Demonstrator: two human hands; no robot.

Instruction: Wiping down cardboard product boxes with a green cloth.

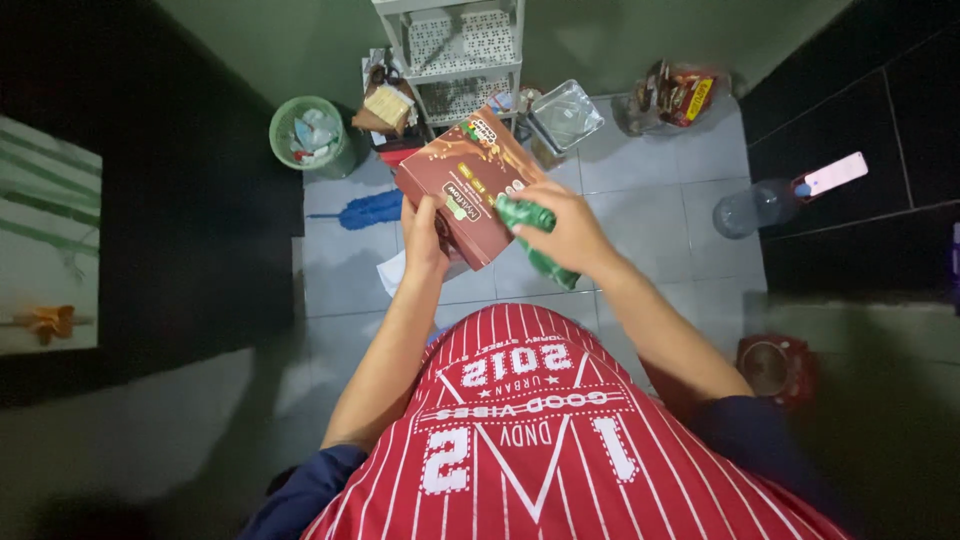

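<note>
A reddish-brown cardboard box (470, 180) with a printed top is held in front of me over the tiled floor. My left hand (423, 240) grips its near left corner from below. My right hand (562, 228) is closed around a crumpled green plastic wrapper (545, 255) and presses it against the box's right edge. Part of the wrapper hangs below my right wrist.
A green waste bin (308, 135) with rubbish stands at the back left. A white rack (462, 55) stands behind the box, a clear plastic container (566, 115) beside it, snack bags (683, 97) to the right. A blue duster (360, 210), a large water bottle (750, 208) and a red round object (775, 368) lie on the floor.
</note>
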